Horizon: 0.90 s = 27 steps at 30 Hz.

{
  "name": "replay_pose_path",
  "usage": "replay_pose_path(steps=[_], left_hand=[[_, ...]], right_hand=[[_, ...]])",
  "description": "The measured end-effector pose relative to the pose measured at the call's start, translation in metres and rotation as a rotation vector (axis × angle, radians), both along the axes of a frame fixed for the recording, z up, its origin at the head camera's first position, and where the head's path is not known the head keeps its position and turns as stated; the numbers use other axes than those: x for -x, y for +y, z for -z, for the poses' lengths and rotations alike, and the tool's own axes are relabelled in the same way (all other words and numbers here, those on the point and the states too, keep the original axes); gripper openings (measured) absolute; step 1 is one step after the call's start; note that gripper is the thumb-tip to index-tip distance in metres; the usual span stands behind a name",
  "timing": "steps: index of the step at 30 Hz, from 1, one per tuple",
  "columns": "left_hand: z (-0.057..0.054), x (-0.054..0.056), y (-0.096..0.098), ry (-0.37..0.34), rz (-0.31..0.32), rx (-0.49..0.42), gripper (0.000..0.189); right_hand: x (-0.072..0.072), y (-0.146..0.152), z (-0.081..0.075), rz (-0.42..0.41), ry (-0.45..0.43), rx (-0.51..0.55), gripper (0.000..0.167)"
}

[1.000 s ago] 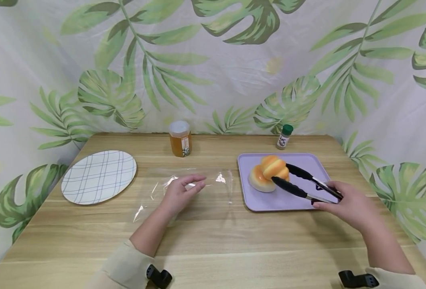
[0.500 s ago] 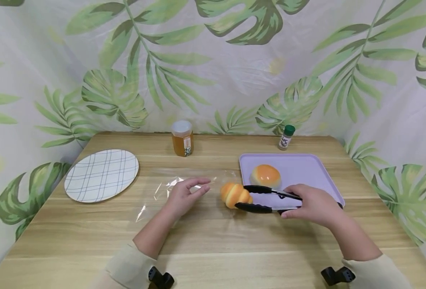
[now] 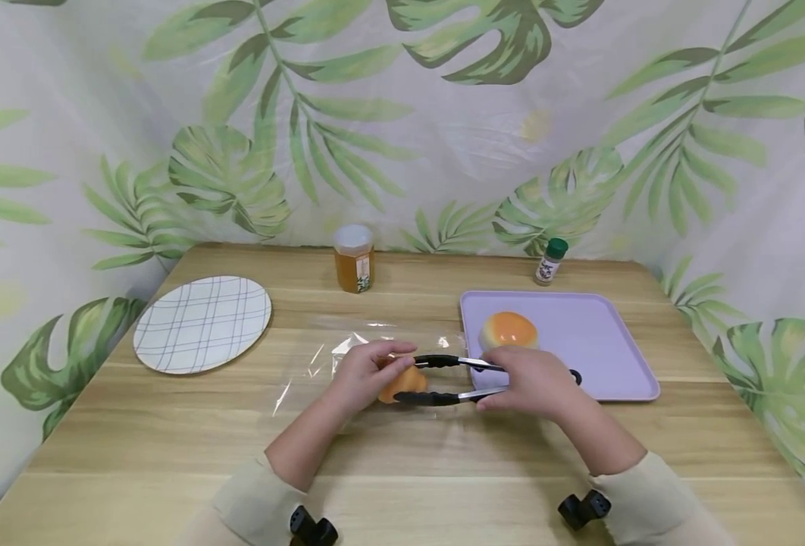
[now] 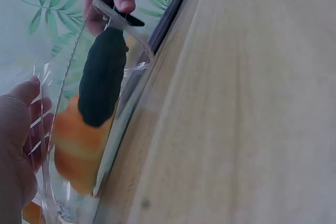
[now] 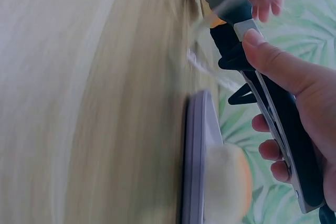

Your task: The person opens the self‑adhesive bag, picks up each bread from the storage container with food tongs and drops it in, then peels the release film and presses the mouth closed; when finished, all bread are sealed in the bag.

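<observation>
My right hand point(image 3: 532, 383) grips a pair of black-and-silver tongs point(image 3: 436, 398), whose tips hold a ridged orange croissant point(image 3: 408, 379). In the left wrist view, the croissant point(image 4: 79, 148) and tong tip point(image 4: 102, 80) are within the raised mouth of a clear plastic bag point(image 4: 142, 48). My left hand point(image 3: 368, 371) holds the bag's film between thumb and fingers, beside the croissant and partly covering it. The right wrist view has the tong handles point(image 5: 278, 124) in my right palm, thumb on top. A round glazed bun point(image 3: 509, 331) sits on the purple tray point(image 3: 593, 341).
At the left of the wooden table point(image 3: 402, 500) lies a white plate point(image 3: 201, 324) with blue checked lines. An amber jar point(image 3: 354, 262) with a pale lid and a small green-capped shaker point(image 3: 550, 262) stand along the back. Leaf-patterned cloth point(image 3: 457, 136) hangs behind.
My right hand has moved left with the tongs, carrying the croissant off the tray to the bag by my left hand. The bun stays on the tray. My left hand has barely moved.
</observation>
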<state>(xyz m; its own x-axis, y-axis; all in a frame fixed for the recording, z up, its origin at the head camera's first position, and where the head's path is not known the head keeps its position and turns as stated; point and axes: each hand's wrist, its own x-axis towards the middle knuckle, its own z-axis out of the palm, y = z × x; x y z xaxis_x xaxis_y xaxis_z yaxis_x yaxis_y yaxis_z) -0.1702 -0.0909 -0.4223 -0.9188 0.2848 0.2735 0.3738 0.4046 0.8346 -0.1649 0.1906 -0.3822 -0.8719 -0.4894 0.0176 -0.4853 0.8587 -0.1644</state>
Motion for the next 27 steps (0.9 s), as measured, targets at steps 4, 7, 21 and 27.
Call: replay_pose_path(steps=[4, 7, 21, 27], left_hand=[[-0.002, -0.002, 0.002, -0.01, 0.003, 0.006, 0.024], [-0.002, -0.002, 0.003, -0.003, 0.014, -0.014, 0.023], [-0.011, -0.005, 0.002, 0.104, 0.016, -0.022, 0.022], [-0.012, -0.005, 0.001, 0.096, 0.027, -0.057, 0.021]], right_hand=[[0.005, -0.011, 0.004, -0.021, 0.016, 0.01, 0.071], [0.007, -0.017, 0.006, -0.028, 0.019, 0.013, 0.07], [0.008, -0.027, 0.005, -0.034, 0.028, 0.013, 0.076], [0.01, -0.028, 0.009, -0.061, 0.066, 0.06, 0.077]])
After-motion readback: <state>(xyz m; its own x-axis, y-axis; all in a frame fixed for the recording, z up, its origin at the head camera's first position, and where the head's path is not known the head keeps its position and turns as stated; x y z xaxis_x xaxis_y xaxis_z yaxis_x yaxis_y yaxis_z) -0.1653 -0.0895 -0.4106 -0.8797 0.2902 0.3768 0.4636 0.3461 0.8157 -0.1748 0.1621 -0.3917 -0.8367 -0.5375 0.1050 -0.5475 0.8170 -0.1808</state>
